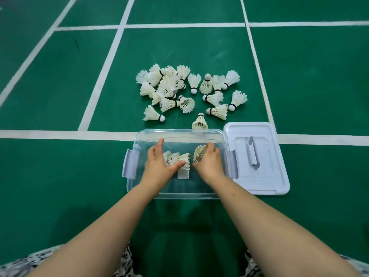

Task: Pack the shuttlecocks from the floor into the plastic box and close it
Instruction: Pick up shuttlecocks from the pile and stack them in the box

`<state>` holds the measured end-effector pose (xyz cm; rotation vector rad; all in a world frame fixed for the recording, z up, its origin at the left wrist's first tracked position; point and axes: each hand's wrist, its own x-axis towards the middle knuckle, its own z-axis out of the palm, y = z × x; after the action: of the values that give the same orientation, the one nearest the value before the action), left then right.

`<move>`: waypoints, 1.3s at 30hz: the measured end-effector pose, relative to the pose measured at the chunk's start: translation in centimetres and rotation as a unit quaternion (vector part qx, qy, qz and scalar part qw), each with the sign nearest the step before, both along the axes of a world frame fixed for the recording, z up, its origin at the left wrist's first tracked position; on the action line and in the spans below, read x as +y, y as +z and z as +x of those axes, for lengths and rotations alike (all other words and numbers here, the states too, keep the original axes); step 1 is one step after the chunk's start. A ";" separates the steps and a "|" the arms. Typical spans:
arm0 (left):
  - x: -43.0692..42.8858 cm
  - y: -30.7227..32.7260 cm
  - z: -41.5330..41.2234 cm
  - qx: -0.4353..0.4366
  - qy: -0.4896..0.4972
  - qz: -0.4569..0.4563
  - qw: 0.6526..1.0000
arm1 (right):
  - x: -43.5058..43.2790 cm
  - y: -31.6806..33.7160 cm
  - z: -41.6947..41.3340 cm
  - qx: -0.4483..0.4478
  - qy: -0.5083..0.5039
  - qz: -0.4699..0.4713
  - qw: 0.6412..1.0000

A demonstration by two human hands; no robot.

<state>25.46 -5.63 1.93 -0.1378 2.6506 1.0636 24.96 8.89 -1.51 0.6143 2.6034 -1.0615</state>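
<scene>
Inside the plastic box (185, 195), the left hand (157, 166) lies with straight fingers on a few packed shuttlecocks (176, 156), while the right hand (208, 163) curls around 1 shuttlecock (200, 151). Pressing down could crush feathers, and forearms crossing the near rim might tip the box. The loose pile (179, 90) waits just beyond the far rim. The lid (259, 176) crowds the right side, so free court (60, 166) lies left.

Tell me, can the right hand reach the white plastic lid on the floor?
Probably yes. The right hand is inside the clear plastic box, and the white plastic lid lies right beside it on that side, nothing on top. Its fingers grip a white feather shuttlecock, though.
</scene>
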 end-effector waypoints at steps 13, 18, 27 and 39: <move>0.1 -3.0 -1.1 -0.110 -0.010 -0.030 0.993 | -0.6 -3.1 -2.4 -0.119 -0.103 -0.213 0.964; -0.3 -3.9 -1.6 -0.125 -0.024 -0.030 0.991 | -1.3 -3.6 -2.7 -0.125 -0.071 -0.206 0.968; -1.3 -4.7 -2.4 -0.111 -0.052 -0.042 0.992 | -1.5 -4.5 -2.6 -0.161 -0.036 -0.138 0.977; -1.1 -2.0 -2.0 -0.043 -0.100 -0.075 0.991 | 0.0 -0.8 -1.3 -0.107 -0.048 -0.183 0.976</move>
<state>23.44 -6.75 -0.02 0.0512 2.6008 0.7768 23.63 8.89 -2.26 0.7210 2.1400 -1.3786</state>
